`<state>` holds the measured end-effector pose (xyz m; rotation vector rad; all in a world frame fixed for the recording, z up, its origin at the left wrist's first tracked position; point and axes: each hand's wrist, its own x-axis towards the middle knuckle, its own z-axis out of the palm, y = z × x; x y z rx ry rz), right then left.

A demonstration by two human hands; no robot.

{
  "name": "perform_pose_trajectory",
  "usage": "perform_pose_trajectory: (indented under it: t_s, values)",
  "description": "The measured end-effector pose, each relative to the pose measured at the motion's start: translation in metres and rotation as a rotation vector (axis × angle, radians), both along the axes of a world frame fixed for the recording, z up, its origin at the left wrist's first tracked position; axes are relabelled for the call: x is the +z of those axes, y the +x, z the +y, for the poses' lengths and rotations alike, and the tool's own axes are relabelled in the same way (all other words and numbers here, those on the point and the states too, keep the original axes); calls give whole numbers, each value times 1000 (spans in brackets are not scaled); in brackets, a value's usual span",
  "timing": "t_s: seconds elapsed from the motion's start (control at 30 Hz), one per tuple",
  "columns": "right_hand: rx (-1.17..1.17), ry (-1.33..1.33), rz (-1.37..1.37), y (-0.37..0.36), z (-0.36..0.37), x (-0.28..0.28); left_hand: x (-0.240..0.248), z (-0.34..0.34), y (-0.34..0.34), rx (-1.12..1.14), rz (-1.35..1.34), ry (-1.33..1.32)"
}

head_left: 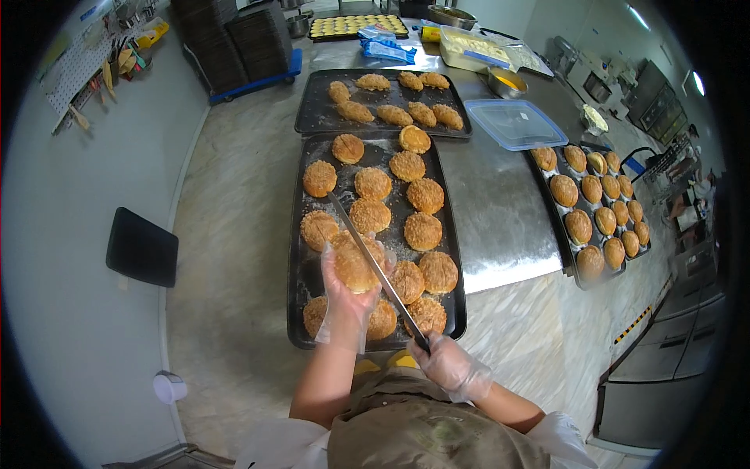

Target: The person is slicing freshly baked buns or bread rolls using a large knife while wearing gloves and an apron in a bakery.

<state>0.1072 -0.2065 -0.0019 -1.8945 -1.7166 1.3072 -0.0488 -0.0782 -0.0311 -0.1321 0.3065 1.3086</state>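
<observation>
My left hand [348,306], in a clear plastic glove, cups a round crumb-topped bun [351,270] above the dark baking tray [298,273]. A long knife [395,301] lies slantwise across the top of this bun, its tip pointing to the far left. My right hand [449,367], also gloved, is closed round the black handle at the near right of the tray. Whether the blade has cut into the bun, I cannot tell. Several similar buns [373,183] sit on the tray around my hands.
Behind is a second tray [312,105] of elongated crumb-topped breads. A clear plastic lid [517,125] lies on the steel table [500,234]; a tray of glossy buns [578,227] stands at the right. Farther back are a cream-filled tub [469,53] and a metal bowl [508,83].
</observation>
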Motion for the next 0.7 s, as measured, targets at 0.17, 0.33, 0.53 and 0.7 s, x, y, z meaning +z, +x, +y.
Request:
perform_pose_trajectory:
  t_s: [0.17, 0.33, 0.53, 0.7]
  values:
    - [-50, -5, 205, 7, 1, -6, 4, -9, 11, -61, 137, -40]
    - [-23, -57, 181, -9, 32, 6, 12, -8, 15, -55, 116, 14]
    - [23, -7, 183, -3, -3, 6, 17, -7, 4, 13, 150, 122]
    - [15, -22, 109, -22, 39, 26, 17, -18, 8, -45, 255, 153]
